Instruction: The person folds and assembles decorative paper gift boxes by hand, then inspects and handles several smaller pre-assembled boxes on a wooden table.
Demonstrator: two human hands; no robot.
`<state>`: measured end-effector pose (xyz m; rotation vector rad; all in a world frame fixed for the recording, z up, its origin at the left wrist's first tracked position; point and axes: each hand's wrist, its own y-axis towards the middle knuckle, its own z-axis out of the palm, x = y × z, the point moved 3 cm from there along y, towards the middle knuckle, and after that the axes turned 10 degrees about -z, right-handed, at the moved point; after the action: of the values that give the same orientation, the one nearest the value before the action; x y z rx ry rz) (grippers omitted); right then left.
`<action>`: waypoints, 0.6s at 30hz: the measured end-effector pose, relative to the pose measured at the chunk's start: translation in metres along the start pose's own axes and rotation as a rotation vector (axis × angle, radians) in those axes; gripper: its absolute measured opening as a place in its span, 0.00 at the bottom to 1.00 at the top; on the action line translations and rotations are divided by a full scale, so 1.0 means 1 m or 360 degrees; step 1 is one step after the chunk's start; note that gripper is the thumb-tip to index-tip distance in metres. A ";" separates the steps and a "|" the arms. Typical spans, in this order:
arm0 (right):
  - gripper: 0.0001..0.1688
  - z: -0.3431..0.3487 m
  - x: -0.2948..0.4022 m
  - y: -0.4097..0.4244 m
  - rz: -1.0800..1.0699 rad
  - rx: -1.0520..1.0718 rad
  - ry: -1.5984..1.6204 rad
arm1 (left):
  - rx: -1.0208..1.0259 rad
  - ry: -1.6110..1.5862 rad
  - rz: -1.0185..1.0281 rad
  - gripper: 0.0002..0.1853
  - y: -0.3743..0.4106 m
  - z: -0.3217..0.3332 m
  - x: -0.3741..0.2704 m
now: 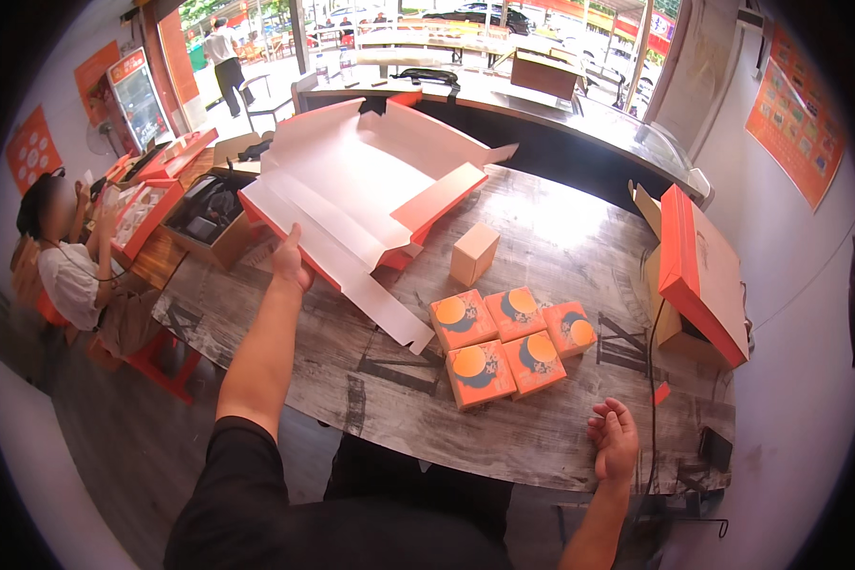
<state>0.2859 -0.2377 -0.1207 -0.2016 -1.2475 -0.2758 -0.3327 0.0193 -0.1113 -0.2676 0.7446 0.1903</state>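
My left hand (292, 263) grips the near left edge of a large cardboard box blank (349, 164), white inside and orange-red outside. Its side flaps are partly folded up, and one long flap reaches down over the table. Several small orange boxes (481, 370) with a printed yellow disc sit together in two rows to the right of that flap. Behind them a plain tan face shows on another small box (474, 254). My right hand (615, 438) hovers by the table's near right part with curled, slightly parted fingers, holding nothing, apart from the boxes.
The wood-grain table (399, 420) has a curved near edge. An orange box (705, 278) leans over a brown carton at right, beside a black cable (653, 342). At left stands a carton of dark equipment (206, 214); a seated person (75, 278) works beyond it.
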 end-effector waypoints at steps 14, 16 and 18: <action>0.17 0.013 -0.005 0.003 -0.0098 0.0031 -0.0287 | 0.0088 0.0094 -0.0336 0.22 -0.028 0.031 0.039; 0.17 0.011 -0.007 0.002 -0.0106 0.0032 -0.0289 | 0.0122 0.0100 -0.0371 0.21 -0.034 0.043 0.051; 0.17 0.009 -0.007 0.002 -0.0117 0.0030 -0.0301 | 0.0143 0.0117 -0.0398 0.22 -0.053 0.064 0.058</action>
<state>0.2767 -0.2325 -0.1246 -0.1686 -1.4463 -0.3134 -0.2365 -0.0070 -0.0972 -0.2807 0.7830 -0.0899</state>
